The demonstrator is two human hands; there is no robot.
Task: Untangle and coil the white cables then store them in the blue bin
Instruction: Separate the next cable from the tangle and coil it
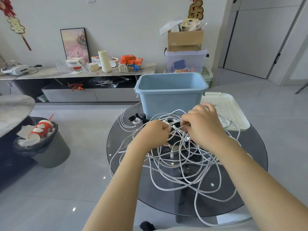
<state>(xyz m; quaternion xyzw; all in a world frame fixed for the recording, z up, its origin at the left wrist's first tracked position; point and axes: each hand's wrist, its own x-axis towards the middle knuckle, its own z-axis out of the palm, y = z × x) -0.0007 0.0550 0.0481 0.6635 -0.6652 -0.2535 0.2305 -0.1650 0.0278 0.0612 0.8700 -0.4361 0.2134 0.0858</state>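
White cables (180, 157) lie tangled; left hand (154, 132) and right hand (201, 124) each grip strands, fingers curled.

White cables (180, 164) lay in a loose tangle of overlapping loops across the round dark glass worktop (250, 189), some loops hanging past its near edge. The upper strands were lifted clear of the heap. Behind the tangle, at the worktop's far edge, the blue bin (170, 95) stood upright, open-topped, rectangular, with a rolled rim.

Both hands, left (154, 133) and right (202, 126), reach forward, fingers curled.
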